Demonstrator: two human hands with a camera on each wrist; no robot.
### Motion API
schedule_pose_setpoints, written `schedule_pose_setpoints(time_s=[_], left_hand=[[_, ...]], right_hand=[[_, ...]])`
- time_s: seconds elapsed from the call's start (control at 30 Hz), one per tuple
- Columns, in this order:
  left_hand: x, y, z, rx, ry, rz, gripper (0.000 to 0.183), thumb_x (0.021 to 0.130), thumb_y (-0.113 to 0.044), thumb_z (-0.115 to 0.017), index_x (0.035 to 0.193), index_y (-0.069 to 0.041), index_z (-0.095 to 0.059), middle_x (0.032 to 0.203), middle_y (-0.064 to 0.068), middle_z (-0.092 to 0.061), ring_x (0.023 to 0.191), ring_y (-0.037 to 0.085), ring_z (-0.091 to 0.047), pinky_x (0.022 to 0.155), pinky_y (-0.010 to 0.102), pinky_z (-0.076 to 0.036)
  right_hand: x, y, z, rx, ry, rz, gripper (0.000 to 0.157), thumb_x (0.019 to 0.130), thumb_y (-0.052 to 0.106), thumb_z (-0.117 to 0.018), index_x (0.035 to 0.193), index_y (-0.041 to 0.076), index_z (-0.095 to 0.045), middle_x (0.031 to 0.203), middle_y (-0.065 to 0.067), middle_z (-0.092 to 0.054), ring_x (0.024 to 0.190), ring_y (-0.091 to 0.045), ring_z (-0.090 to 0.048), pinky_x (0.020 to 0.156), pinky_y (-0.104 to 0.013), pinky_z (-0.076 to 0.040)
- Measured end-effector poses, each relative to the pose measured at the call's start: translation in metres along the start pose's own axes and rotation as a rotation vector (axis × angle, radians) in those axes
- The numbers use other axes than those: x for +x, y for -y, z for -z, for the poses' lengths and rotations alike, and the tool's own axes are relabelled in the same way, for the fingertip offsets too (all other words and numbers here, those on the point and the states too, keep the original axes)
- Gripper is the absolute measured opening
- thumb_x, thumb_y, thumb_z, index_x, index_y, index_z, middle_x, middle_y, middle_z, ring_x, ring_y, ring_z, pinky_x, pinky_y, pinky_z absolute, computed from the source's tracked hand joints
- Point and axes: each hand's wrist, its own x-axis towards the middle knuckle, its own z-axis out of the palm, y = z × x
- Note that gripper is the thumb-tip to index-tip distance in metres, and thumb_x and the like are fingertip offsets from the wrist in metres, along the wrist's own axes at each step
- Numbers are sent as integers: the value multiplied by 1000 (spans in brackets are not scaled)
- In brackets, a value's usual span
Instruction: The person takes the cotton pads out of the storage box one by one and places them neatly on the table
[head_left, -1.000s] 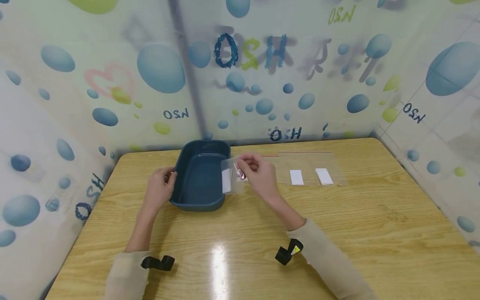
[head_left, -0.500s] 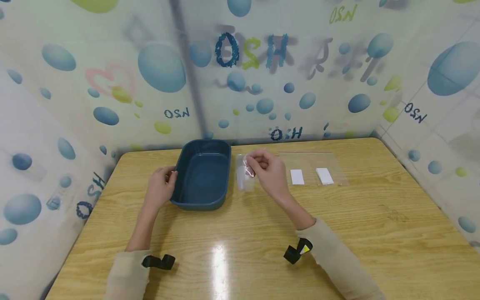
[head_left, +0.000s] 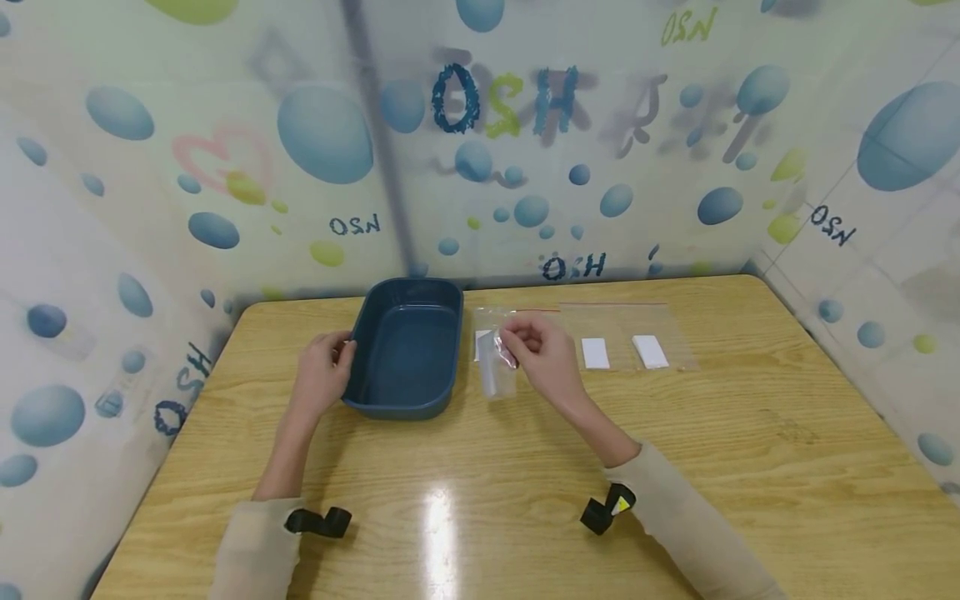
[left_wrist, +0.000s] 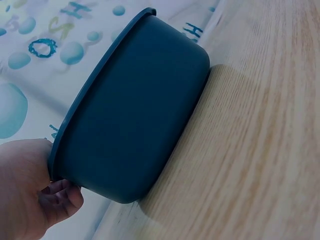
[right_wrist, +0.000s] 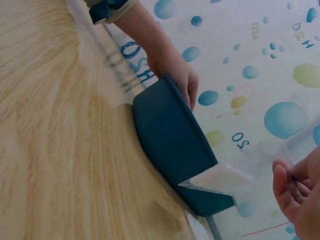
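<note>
A dark blue plastic tub (head_left: pixel 408 358) stands at the back left of the table. My left hand (head_left: pixel 324 375) grips its left rim, fingers curled under the lip in the left wrist view. Right of the tub, my right hand (head_left: pixel 546 354) pinches a small clear plastic bag (head_left: pixel 495 371) by its upper corner, thumb against fingertips. The bag hangs above the table with a white piece inside, and a shiny pinkish glint shows near the fingertips. In the right wrist view the bag (right_wrist: pixel 222 177) overlaps the tub (right_wrist: pixel 170 137).
Behind the right hand lies a flat clear bag with a white card (head_left: pixel 482 343). Farther right are two more white cards, a thin one (head_left: pixel 596 353) and a thicker one (head_left: pixel 649 351), in clear bags with a red seal line. A patterned wall backs the wooden table (head_left: pixel 510 492).
My right hand has moved right with the bag, from over the tub's right rim to beside the tub, then slightly toward me. The left hand stays on the rim.
</note>
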Motion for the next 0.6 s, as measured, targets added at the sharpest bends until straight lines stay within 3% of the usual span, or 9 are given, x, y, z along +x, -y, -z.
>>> schedule_pose_setpoints(time_s=[0.27,0.6], left_hand=[[0,-1,0,-5,11,15,30,104,-5,-53,123,17,-61,96,27,-61,82,36,-58,72,46,-47],[-1,-2,1,-8,30,31,32,105,-6,-51,125,17,-60,99,28,-61,85,37,-58,73,47,-47]], right_hand=[[-4,-17,2,-50,40,-16,10,98,7,-67,100,-2,-70,83,-12,-68,65,-17,-60,57,-21,-48],[-11,-24,1,-88,78,-33,7,97,5,-67,99,-1,-70,83,-10,-68,65,-14,-60,56,-22,-48]])
